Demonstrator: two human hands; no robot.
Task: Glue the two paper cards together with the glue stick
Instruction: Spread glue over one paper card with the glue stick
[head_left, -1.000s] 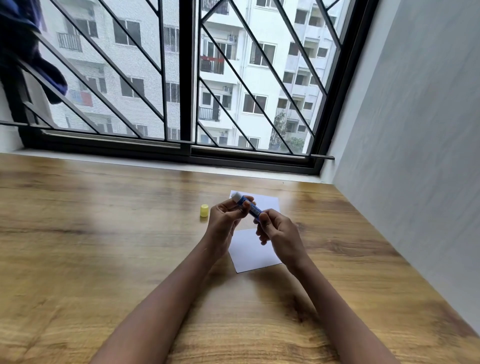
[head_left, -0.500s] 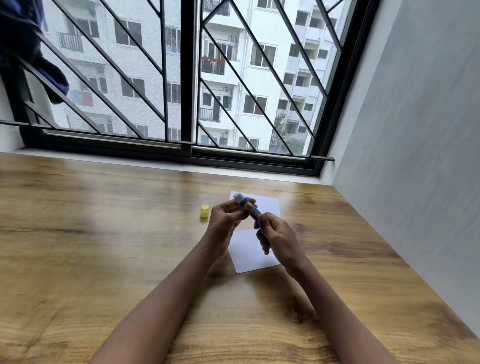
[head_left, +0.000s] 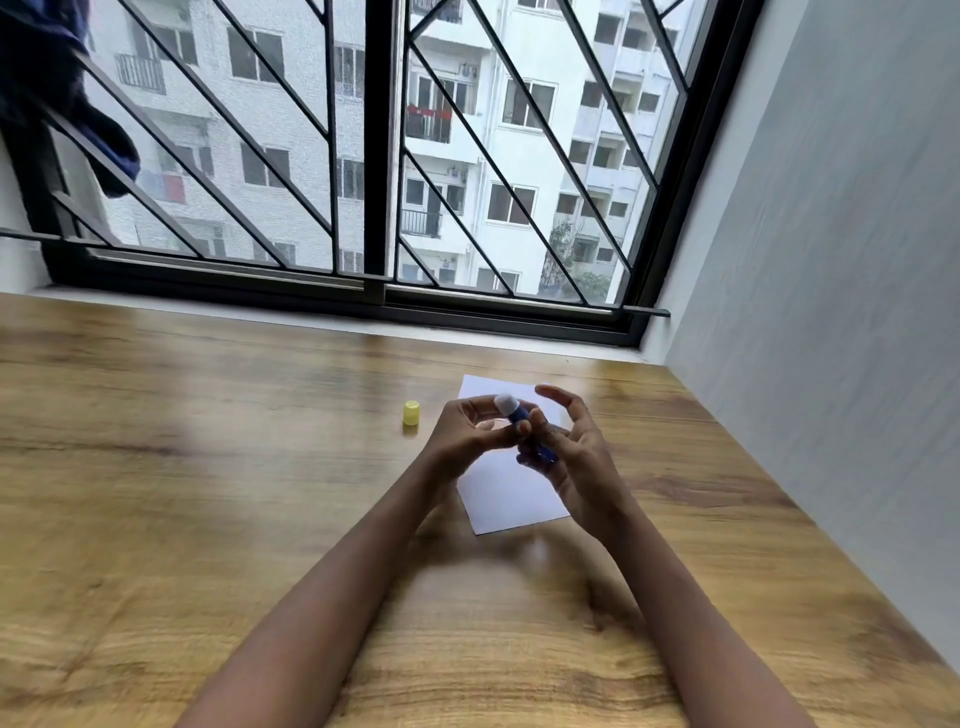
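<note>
Head view: the glue stick (head_left: 525, 428), uncapped, is held slanting above the paper cards (head_left: 511, 499) with its white tip up. It looks light, stiff and smooth, and is best taken round the blue barrel, away from the tacky tip. The left hand (head_left: 467, 436) pinches the barrel just below the tip. The right hand (head_left: 579, 460) is at the base with fingers spread; blur hides whether it grips. The yellow cap (head_left: 411, 413) stands on the table (head_left: 208, 467), near the left hand.

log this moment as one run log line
state: glue stick uncapped | left hand grips it | right hand fingers spread at base, grip unclear | yellow cap on table | paper cards flat beneath hands
</note>
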